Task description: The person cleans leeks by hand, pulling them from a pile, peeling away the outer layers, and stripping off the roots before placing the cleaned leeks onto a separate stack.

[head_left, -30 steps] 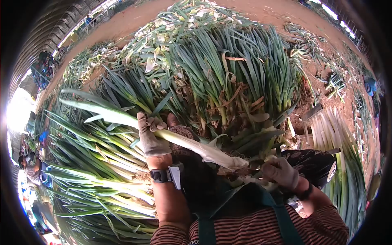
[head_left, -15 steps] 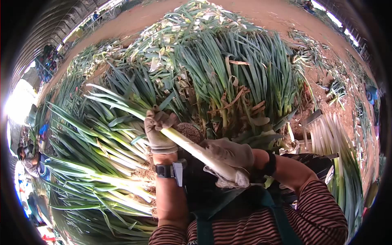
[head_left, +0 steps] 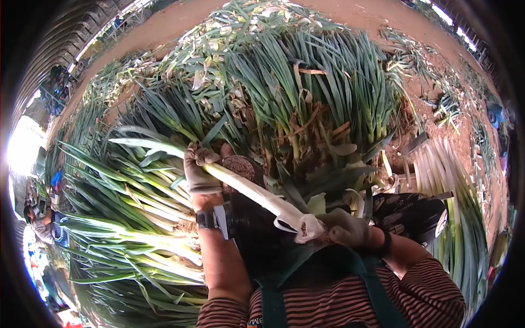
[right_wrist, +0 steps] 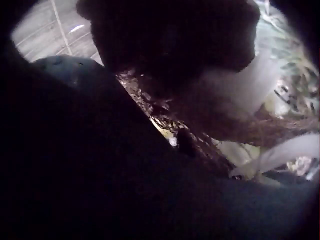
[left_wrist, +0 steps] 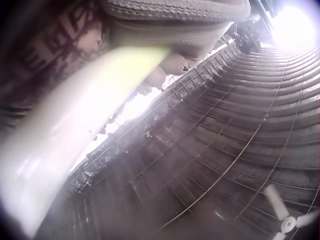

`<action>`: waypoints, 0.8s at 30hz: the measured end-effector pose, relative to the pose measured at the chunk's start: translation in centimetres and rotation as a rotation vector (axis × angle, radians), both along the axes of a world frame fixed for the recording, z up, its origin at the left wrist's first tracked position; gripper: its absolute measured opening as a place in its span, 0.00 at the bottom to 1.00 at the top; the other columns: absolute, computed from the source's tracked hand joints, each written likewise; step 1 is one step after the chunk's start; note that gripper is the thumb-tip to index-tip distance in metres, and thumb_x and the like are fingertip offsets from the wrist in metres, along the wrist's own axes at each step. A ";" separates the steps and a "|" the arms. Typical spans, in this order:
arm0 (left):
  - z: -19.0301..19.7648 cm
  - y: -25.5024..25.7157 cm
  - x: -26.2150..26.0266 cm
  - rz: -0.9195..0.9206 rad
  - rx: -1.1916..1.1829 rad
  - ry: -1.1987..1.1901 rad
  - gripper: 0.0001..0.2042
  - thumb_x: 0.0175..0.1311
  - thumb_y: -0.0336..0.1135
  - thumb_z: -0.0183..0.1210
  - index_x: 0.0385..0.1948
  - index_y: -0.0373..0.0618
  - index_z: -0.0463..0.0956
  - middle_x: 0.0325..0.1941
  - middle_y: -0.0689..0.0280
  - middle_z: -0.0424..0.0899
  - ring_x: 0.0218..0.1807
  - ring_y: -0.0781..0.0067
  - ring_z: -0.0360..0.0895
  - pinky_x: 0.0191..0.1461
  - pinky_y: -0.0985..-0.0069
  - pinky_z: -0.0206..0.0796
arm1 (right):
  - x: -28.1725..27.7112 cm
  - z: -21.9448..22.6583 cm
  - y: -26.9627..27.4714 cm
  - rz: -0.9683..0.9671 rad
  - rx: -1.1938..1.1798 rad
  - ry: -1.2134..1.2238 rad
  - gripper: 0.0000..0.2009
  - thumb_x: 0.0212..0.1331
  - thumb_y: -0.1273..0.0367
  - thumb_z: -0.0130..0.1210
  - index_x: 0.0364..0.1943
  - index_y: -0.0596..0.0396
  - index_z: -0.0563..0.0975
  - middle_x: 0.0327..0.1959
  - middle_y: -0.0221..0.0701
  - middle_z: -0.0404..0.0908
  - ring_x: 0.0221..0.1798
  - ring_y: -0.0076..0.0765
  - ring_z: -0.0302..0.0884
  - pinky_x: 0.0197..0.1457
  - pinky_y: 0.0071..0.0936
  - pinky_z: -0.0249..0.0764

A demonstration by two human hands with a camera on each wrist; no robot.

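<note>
You hold one long leek [head_left: 257, 194] in front of your body, slanting from the far left, where its green leaves are, down to its white root end at the near right. Your gloved left hand [head_left: 202, 169] is closed around the stalk, below the leaves. Your gloved right hand [head_left: 347, 227] has its fingers curled on the root end, where pale loose skin [head_left: 310, 227] hangs; the right wrist view is too dark to tell the exact grip.

Around you, the brown ground [head_left: 328, 11] carries many leeks. At your left lies a big pile [head_left: 131, 218], with the roots turned to you and the green leaves pointing away. On the far side stands a thick row of green leeks [head_left: 317, 82], and behind it there is a heap of cut leaves and scraps [head_left: 219, 49]. At your right, a bundle with white stalks [head_left: 445, 175] lies with its green part toward the near side.

The room has a curved, ribbed roof [left_wrist: 240, 145] and a white fan [left_wrist: 287, 224]. Strong light enters at the left, and another person [head_left: 42, 224] is near that side.
</note>
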State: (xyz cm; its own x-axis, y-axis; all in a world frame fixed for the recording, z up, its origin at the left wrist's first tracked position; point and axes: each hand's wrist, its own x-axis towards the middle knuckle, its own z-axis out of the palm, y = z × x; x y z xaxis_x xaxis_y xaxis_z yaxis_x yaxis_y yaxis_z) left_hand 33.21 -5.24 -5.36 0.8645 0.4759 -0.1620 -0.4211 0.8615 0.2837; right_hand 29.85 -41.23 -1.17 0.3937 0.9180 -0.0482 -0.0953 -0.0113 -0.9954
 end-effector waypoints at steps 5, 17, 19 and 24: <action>1.3 -0.6 0.7 -0.041 0.105 0.126 0.08 0.65 0.29 0.50 0.24 0.52 0.66 0.13 0.78 0.59 0.16 0.81 0.59 0.25 0.80 0.61 | -0.6 1.7 -3.5 0.099 -0.200 -0.166 0.45 0.60 0.32 0.37 0.52 0.69 0.73 0.46 0.45 0.81 0.48 0.38 0.81 0.51 0.26 0.72; 5.4 -2.3 -2.2 0.294 0.220 -0.067 0.05 0.65 0.31 0.52 0.27 0.51 0.69 0.18 0.78 0.62 0.19 0.84 0.60 0.25 0.82 0.60 | -0.7 6.0 -7.2 -0.591 -0.860 -0.761 0.25 0.48 0.63 0.69 0.51 0.57 0.78 0.39 0.43 0.84 0.42 0.46 0.84 0.45 0.33 0.80; 6.9 -2.2 -3.7 0.362 0.466 -0.152 0.05 0.64 0.33 0.51 0.27 0.51 0.68 0.20 0.78 0.63 0.20 0.85 0.59 0.26 0.82 0.58 | 0.1 6.0 -5.8 -0.482 -0.714 -1.047 0.23 0.51 0.61 0.66 0.51 0.56 0.77 0.43 0.40 0.83 0.39 0.47 0.84 0.42 0.36 0.80; 9.1 -2.9 -7.7 0.431 0.704 -0.132 0.17 0.59 0.37 0.54 0.49 0.44 0.69 0.27 0.71 0.66 0.27 0.77 0.65 0.36 0.73 0.62 | 0.7 7.2 1.4 -0.410 -0.278 -1.103 0.19 0.53 0.59 0.64 0.47 0.52 0.79 0.39 0.33 0.82 0.34 0.39 0.83 0.36 0.33 0.79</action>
